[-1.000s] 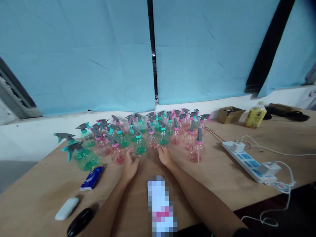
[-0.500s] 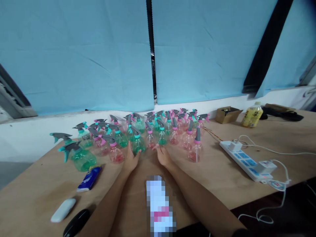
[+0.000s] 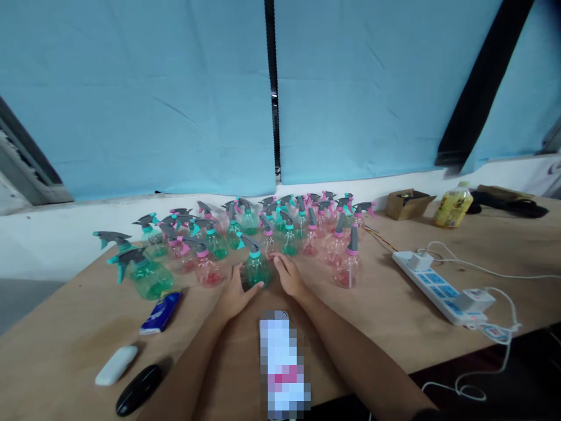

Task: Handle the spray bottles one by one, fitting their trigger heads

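Observation:
A green spray bottle (image 3: 256,268) with a grey and teal trigger head stands upright at the front of the group. My left hand (image 3: 236,292) is wrapped round its lower left side, thumb across the front. To the right of that bottle is my right hand (image 3: 287,276), its fingers stretched forward and holding nothing. Close beyond the right fingertips stand a pink spray bottle (image 3: 269,242) and another green spray bottle (image 3: 290,242). Several more green and pink ones spread behind and to both sides, including a pink spray bottle (image 3: 209,272) left of my left hand.
A phone (image 3: 280,345) with a blurred screen lies between my forearms. On the left are a blue packet (image 3: 161,313), a white case (image 3: 116,365) and a black object (image 3: 139,389). A power strip (image 3: 438,289), a drink bottle (image 3: 453,206) and a cardboard box (image 3: 409,204) are right.
My left hand has closed round the green spray bottle, which has shifted towards me and to the right. My right hand stays near the same place. The view has turned slightly.

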`<state>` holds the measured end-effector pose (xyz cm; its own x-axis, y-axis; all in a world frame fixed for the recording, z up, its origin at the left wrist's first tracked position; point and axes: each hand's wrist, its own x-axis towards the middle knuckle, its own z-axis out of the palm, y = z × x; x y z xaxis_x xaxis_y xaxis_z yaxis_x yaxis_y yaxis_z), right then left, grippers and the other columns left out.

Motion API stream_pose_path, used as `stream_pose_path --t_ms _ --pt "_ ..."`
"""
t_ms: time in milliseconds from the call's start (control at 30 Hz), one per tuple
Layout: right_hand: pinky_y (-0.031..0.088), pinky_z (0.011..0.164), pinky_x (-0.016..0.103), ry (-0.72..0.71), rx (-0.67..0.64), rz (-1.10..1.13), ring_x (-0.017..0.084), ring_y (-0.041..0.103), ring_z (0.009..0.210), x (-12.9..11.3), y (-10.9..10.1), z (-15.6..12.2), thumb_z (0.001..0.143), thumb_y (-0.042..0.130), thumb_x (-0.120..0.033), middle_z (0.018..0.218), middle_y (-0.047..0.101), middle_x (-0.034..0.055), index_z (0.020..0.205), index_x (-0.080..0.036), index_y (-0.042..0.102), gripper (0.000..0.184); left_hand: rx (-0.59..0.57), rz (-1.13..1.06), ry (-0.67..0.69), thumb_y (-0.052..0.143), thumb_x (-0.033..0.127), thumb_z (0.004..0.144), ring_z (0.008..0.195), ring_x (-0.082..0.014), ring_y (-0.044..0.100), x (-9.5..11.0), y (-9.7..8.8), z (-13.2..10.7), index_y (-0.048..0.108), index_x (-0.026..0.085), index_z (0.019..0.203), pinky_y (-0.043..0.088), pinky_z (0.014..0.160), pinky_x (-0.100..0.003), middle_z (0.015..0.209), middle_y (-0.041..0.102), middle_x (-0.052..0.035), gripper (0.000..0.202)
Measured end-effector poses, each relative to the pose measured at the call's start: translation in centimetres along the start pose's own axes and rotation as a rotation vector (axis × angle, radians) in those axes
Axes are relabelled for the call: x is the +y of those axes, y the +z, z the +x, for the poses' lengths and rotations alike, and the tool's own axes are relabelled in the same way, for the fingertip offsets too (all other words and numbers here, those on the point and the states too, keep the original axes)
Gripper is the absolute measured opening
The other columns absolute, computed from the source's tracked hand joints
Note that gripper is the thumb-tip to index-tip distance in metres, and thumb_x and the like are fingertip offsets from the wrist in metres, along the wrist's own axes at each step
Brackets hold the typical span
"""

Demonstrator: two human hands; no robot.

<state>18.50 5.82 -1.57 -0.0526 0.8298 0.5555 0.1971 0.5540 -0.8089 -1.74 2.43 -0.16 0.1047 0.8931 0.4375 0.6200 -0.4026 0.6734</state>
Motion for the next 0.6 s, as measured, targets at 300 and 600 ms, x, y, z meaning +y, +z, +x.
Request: stream_pose_path --t_ms 300,600 --pt "0.047 0.103 0.04 -0.142 -0.033 0.07 0.025 0.061 0.118 -4.4 -0.3 0.0 0.086 0.063 -0.045 0.131 0.062 0.0111 0.14 -0.023 0.05 0.06 -0.248 -0.075 0.006 0.078 0.047 0.07 0.11 -0.0314 0.063 1.9 0.4 -1.6 0.05 0.022 0.12 0.053 0.091 -0.049 0.119 0.064 -0.0121 0.062" --pt "0.055 0.076 0.03 -0.055 -0.285 0.243 0.016 0.067 0.074 -4.9 -0.1 1.8 0.081 0.054 -0.021 0.084 0.071 -0.0008 0.117 -0.024 0.068 0.039 -0.292 -0.066 0.025 0.079 0.051 0.068 0.097 -0.0274 0.066 2.1 -0.1 -1.2 0.057 0.021 0.108 0.053 0.081 -0.04 0.106 0.069 -0.0081 0.055"
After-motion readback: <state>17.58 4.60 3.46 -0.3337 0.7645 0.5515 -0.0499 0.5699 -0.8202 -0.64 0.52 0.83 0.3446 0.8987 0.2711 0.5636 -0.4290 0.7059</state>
